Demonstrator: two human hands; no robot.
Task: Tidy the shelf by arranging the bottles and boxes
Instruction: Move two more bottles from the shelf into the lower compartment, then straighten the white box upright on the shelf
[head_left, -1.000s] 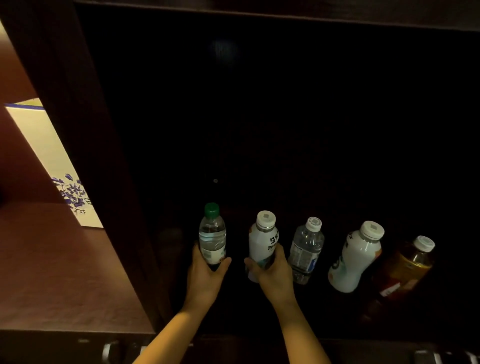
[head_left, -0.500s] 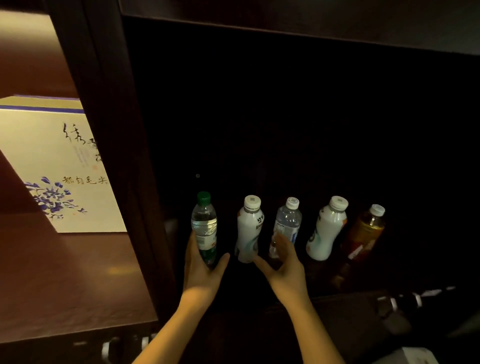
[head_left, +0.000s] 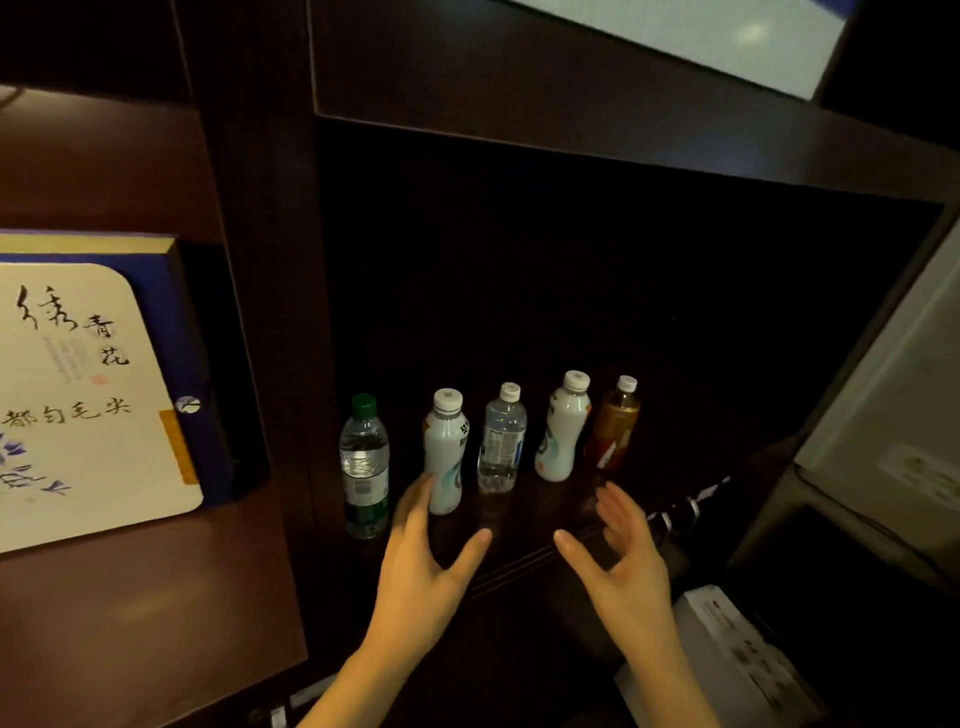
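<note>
Several bottles stand upright in a row in the dark shelf compartment (head_left: 519, 525): a green-capped water bottle (head_left: 364, 464), a white bottle (head_left: 445, 451), a clear water bottle (head_left: 502, 440), a second white bottle (head_left: 563, 427) and an amber tea bottle (head_left: 613, 425). My left hand (head_left: 423, 566) hovers open just in front of the first white bottle, holding nothing. Open as well, my right hand (head_left: 626, 556) is at the shelf's front edge, apart from every bottle. A cream and blue box (head_left: 88, 384) with calligraphy stands in the left compartment.
A dark wooden divider (head_left: 270, 312) separates the two compartments. A pale appliance (head_left: 893, 415) stands at the right. A white box (head_left: 727, 639) lies low at the right, below the shelf. Cables (head_left: 691, 504) run along the shelf's right front.
My left hand let go of the green-capped bottle and my right hand left the white bottle. Both hands pulled back toward me and spread open. The view shifted right and back.
</note>
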